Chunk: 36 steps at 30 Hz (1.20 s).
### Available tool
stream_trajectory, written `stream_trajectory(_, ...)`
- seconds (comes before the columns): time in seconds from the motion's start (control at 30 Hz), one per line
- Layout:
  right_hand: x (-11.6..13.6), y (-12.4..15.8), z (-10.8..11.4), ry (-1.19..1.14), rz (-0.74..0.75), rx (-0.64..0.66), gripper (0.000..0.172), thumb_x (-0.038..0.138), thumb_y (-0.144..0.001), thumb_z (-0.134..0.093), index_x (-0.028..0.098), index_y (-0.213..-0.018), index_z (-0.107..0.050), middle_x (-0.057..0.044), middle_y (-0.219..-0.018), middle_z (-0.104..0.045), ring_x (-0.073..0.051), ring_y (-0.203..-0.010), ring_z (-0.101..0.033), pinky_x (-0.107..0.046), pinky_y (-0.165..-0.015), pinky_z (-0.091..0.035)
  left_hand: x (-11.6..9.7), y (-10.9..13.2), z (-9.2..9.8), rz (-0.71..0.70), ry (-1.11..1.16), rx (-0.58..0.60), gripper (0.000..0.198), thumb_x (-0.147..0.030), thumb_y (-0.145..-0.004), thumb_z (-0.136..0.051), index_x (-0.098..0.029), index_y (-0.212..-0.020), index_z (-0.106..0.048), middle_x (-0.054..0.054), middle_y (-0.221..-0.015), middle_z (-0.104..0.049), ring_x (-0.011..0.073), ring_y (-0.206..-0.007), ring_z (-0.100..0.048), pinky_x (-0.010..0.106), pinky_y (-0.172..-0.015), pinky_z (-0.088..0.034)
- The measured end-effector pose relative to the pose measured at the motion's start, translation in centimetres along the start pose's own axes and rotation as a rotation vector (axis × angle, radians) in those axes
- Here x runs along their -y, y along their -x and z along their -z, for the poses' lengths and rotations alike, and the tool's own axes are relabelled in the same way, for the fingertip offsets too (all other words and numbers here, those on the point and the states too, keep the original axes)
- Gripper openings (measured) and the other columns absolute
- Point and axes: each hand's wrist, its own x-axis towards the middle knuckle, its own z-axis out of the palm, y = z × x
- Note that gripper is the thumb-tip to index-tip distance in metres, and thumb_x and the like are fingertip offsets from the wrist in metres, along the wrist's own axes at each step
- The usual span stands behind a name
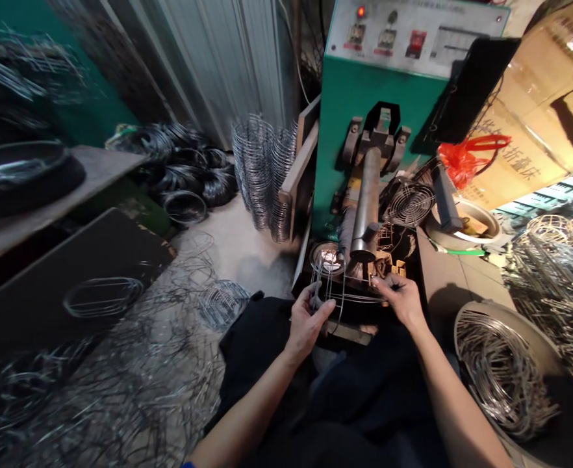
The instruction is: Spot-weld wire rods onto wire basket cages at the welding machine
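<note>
Between my hands is a wire frame [343, 279] of thin bent metal rods and rings, below the thick steel arm [366, 201] of a green machine. My left hand [310, 318] is closed round the frame's left side, thumb on top. The fingers of my right hand [399, 298] are pinched at the right end of its long wires. What exactly lies between those fingertips is too small to make out. Behind the frame, a small round dish [326, 259] and some brass-coloured blocks [388, 265] sit on the machine's dark base.
Stacked wire rings [257, 175] stand left of the machine [355, 91]. Loose wires [164, 370] litter the floor. At right are a basin [559, 416] holding bent wires, a pale bowl [491, 224], heaped wire parts [549, 286] and a large carton [549, 110]. A dark board [38, 286] lies left.
</note>
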Motion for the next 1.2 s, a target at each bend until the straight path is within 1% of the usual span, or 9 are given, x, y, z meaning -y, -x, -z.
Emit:
stream_trajectory(0.2, 0.0, -0.3, 0.2, 0.013, 0.008, 0.007, 0.063, 0.066, -0.072, -0.073, 0.022, -0.05, -0.035, 0.005, -0.053, -0.032, -0.011, -0.054, -0.029, -0.028, -0.055, -0.026, 0.0, -0.2, -0.3, 0.007, 0.002, -0.007, 0.067, -0.045, -0.074, -0.083, -0.016, -0.128, -0.055, -0.011, -0.062, -0.046, 0.0054, -0.036, -0.042, 0.019, -0.033, -0.041)
stream_trajectory(0.4, 0.1, -0.3, 0.5, 0.034, -0.006, 0.012, 0.06, 0.066, -0.072, -0.074, 0.021, -0.05, -0.042, 0.003, -0.052, -0.039, -0.012, -0.054, -0.034, -0.027, -0.055, -0.029, 0.1, -0.3, -0.4, 0.007, -0.008, -0.006, 0.069, -0.045, -0.074, -0.083, -0.016, -0.13, -0.055, -0.011, -0.062, -0.046, 0.0056, -0.037, -0.043, 0.019, -0.033, -0.039)
stream_trajectory(0.63, 0.0, -0.4, 0.6, 0.038, -0.016, 0.008, 0.058, 0.065, -0.074, -0.073, 0.021, -0.051, -0.043, 0.003, -0.051, -0.041, -0.011, -0.053, -0.035, -0.027, -0.053, -0.029, 0.3, -0.6, -0.4, 0.006, -0.007, -0.002, 0.07, -0.045, -0.075, -0.083, -0.014, -0.131, -0.054, -0.011, -0.06, -0.044, 0.0062, -0.037, -0.042, 0.019, -0.033, -0.04)
stream_trajectory(0.77, -0.1, -0.4, 0.7, 0.047, -0.033, 0.017, 0.057, 0.064, -0.076, -0.073, 0.021, -0.052, -0.043, 0.003, -0.051, -0.043, -0.012, -0.053, -0.037, -0.027, -0.054, -0.031, 0.2, -0.7, -0.4, 0.012, 0.0, -0.004, 0.07, -0.044, -0.075, -0.083, -0.016, -0.131, -0.054, -0.011, -0.059, -0.045, 0.0061, -0.036, -0.043, 0.019, -0.033, -0.039)
stream_trajectory(0.9, 0.1, -0.5, 0.4, 0.041, -0.008, -0.007, 0.058, 0.063, -0.075, -0.073, 0.021, -0.051, -0.041, 0.003, -0.052, -0.04, -0.012, -0.054, -0.035, -0.027, -0.054, -0.03, -0.2, -0.7, -0.6, 0.038, 0.017, -0.013, 0.065, -0.044, -0.073, -0.084, -0.017, -0.126, -0.057, -0.011, -0.061, -0.046, 0.0048, -0.037, -0.042, 0.018, -0.034, -0.039)
stream_trajectory(1.03, -0.2, -0.5, 0.5, 0.022, 0.008, -0.016, 0.059, 0.064, -0.075, -0.073, 0.021, -0.051, -0.039, 0.004, -0.053, -0.036, -0.011, -0.055, -0.032, -0.027, -0.054, -0.029, -0.1, -0.5, -1.0, 0.022, 0.014, -0.011, 0.065, -0.045, -0.073, -0.084, -0.018, -0.125, -0.056, -0.011, -0.063, -0.046, 0.0045, -0.034, -0.041, 0.018, -0.032, -0.039)
stream_trajectory(1.1, -0.8, 0.0, 1.4, 0.001, 0.027, 0.019, 0.056, 0.064, -0.079, -0.069, 0.02, -0.055, -0.045, 0.003, -0.056, -0.041, -0.012, -0.057, -0.037, -0.027, -0.057, -0.032, -0.1, 0.1, -0.9, 0.019, 0.007, -0.004, 0.066, -0.045, -0.074, -0.084, -0.018, -0.126, -0.054, -0.011, -0.062, -0.047, 0.0051, -0.034, -0.042, 0.019, -0.032, -0.039)
stream_trajectory(1.13, -1.2, 0.5, 2.1, -0.002, 0.038, 0.061, 0.053, 0.064, -0.081, -0.067, 0.019, -0.058, -0.05, 0.002, -0.059, -0.045, -0.013, -0.06, -0.042, -0.028, -0.059, -0.035, -0.3, 0.6, -0.7, 0.025, 0.009, -0.003, 0.067, -0.045, -0.074, -0.084, -0.018, -0.127, -0.053, -0.011, -0.062, -0.048, 0.0056, -0.035, -0.043, 0.019, -0.032, -0.04)
stream_trajectory(1.2, -2.0, 1.9, 3.8, 0.009, 0.03, 0.185, 0.05, 0.063, -0.086, -0.062, 0.018, -0.065, -0.058, -0.001, -0.067, -0.056, -0.016, -0.068, -0.051, -0.028, -0.066, -0.042, -1.2, 2.0, 0.1, 0.062, 0.04, 0.009, 0.07, -0.043, -0.073, -0.085, -0.018, -0.129, -0.05, -0.009, -0.064, -0.053, 0.0077, -0.038, -0.048, 0.021, -0.036, -0.045)
